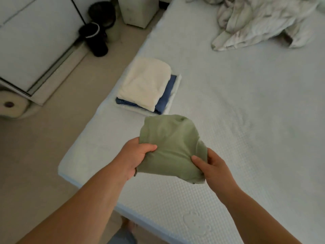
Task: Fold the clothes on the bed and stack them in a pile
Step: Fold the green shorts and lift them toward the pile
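We note left hand (136, 155) and right hand (210, 164) pinching the folded green garment (171, 147); beyond the fingertips, the pile (147, 85) waits. A loose grip risks unfolding.

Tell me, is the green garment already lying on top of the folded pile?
No: both hands, left hand and right hand, grip the green garment in the air, short of the pile, whose top is cream.

Both bare forearms reach forward; the left hand (136, 156) and right hand (212, 165) each pinch cloth (thumbs on top), fingers (197, 160) curled.
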